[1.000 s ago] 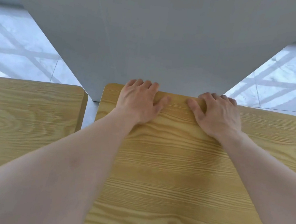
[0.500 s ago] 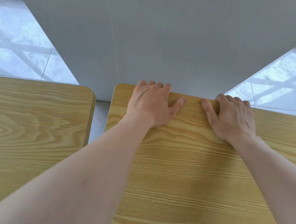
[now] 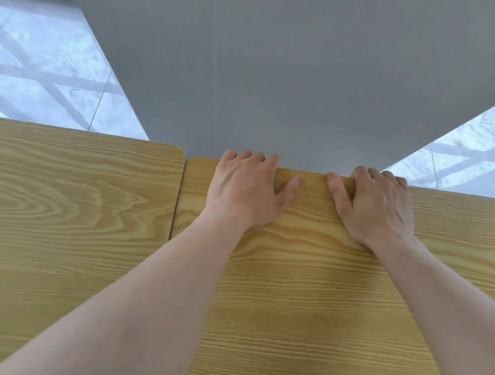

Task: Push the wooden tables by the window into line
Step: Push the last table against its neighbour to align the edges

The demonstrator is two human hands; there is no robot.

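My left hand (image 3: 247, 187) lies palm down on the far end of the right-hand table of pale yellow grained wood (image 3: 303, 304), four fingers hooked over its far edge and the thumb spread flat along the top. My right hand (image 3: 375, 209) does the same just beside it, fingers curled over the same edge, thumb pointing in toward the other thumb. So both hands have hold of this one tabletop by its far lip.

Just to the left sits the second pale yellow wooden table with rounded corners (image 3: 63, 210). Only a thin dark seam divides the two tops, and I cannot tell whether they touch. Its far edge lies a little farther out than the edge I hold, so I judge the line not quite true yet. Past both edges rise a broad grey pillar (image 3: 287, 66) and the window glass (image 3: 51, 67) on each side.

The risks as I judge them: my fingertips, wrapped over the edge, could be pinched against the pillar if I shove forward; an uneven push could twist the top and jam its corner into the neighbour.

There are no containers here, and both tops are bare apart from my arms.
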